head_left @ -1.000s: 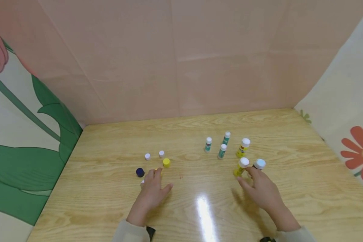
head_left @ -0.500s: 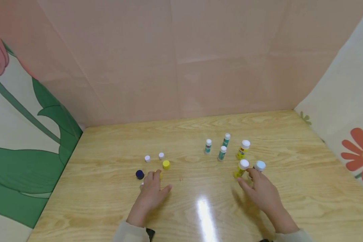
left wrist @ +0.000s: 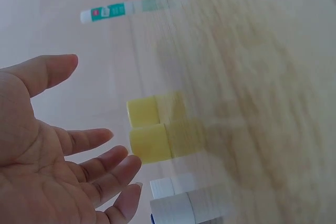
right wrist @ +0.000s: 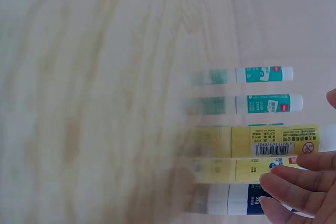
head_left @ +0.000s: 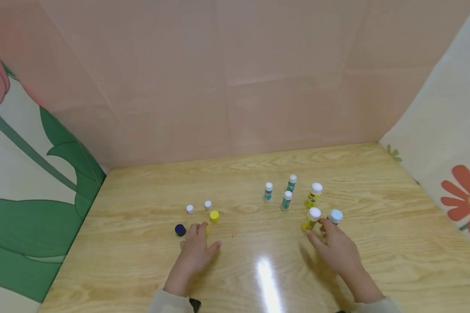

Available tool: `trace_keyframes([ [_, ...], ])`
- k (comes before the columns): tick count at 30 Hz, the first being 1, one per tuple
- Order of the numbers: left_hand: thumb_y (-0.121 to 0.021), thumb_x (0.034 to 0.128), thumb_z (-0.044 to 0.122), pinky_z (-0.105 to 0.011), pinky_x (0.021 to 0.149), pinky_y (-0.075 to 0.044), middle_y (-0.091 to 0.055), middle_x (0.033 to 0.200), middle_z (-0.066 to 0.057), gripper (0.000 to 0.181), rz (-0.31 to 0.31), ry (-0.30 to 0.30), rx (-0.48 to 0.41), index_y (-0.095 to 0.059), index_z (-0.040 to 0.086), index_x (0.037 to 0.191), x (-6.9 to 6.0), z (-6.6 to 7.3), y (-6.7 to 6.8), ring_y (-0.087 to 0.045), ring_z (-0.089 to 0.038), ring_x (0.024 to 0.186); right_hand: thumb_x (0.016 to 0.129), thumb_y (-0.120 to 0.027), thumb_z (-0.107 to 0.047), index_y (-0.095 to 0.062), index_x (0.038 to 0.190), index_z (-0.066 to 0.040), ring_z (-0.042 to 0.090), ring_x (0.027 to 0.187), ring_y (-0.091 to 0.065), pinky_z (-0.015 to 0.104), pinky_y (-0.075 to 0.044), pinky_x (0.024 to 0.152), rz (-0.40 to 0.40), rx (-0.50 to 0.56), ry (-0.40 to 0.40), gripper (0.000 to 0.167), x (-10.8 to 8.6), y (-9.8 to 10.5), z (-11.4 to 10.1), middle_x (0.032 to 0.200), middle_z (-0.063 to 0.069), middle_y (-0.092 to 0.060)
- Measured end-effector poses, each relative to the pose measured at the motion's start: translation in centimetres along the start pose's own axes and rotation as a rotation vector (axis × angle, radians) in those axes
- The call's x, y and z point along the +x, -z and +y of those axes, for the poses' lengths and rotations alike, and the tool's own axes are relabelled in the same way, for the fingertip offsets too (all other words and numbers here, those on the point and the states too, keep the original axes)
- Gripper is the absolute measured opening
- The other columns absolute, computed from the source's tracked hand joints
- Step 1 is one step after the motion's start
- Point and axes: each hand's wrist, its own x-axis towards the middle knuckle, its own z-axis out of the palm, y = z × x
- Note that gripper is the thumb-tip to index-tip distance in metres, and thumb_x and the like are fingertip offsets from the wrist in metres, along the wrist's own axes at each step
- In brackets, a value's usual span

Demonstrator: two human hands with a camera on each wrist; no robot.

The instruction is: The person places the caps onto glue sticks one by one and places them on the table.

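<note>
The step in hand seems to be reaching. The left hand, its fingers spread and relaxed, is just beside the yellow caps, nearer the left edge of the desk. The right hand, thumb and fingers parted, is at the front yellow glue stick, upright nearer the right edge. Neither grips anything; fingertip contact is unclear. Lifting either thing would call for pinching it.
</note>
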Motion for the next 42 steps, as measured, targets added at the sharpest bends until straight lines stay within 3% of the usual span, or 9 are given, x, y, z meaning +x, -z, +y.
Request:
trace_keyframes([
  [9,-0.055,0.0817,0.038,-0.053,0.088,-0.026,-0.031,0.123,-0.018,0.065,0.017,-0.012,0.007,-0.031,0.000,0.129,0.0,-0.1,0.2,-0.029,-0.033,0.114,0.087,-0.046,-0.040,-0.039,0.119,0.005,0.035,0.083,-0.055,0.045,-0.045,0.059,-0.003,0.011,-0.008,0.056,0.1,-0.2,-0.1,0.100,0.024,-0.054],
  [23,-0.056,0.0806,0.041,-0.052,0.092,-0.024,-0.030,0.127,-0.018,0.066,0.006,0.026,0.030,-0.033,0.002,0.129,0.5,-0.4,0.0,-0.027,-0.034,0.117,0.087,-0.046,-0.039,-0.033,0.122,0.009,0.032,0.078,-0.056,0.039,-0.046,0.054,-0.028,0.054,-0.008,0.061,0.6,-0.5,0.1,0.098,0.025,-0.054],
  [36,-0.055,0.0809,0.040,-0.053,0.089,-0.024,-0.032,0.126,-0.018,0.063,0.027,-0.016,0.056,-0.036,0.000,0.127,0.5,-0.8,-0.1,-0.027,-0.033,0.116,0.088,-0.046,-0.036,-0.028,0.123,0.007,0.026,0.074,-0.055,0.031,-0.044,0.050,-0.056,0.113,-0.014,0.059,0.9,-0.7,-0.1,0.095,0.020,-0.054],
  [42,-0.054,0.0814,0.040,-0.050,0.085,-0.026,-0.032,0.125,-0.017,0.063,0.018,-0.027,0.061,-0.036,0.000,0.126,0.7,-0.8,-0.1,-0.028,-0.033,0.115,0.088,-0.046,-0.035,-0.027,0.123,0.007,0.028,0.076,-0.055,0.033,-0.045,0.053,-0.068,0.138,-0.035,0.058,1.1,-0.7,-0.3,0.094,0.018,-0.054],
])
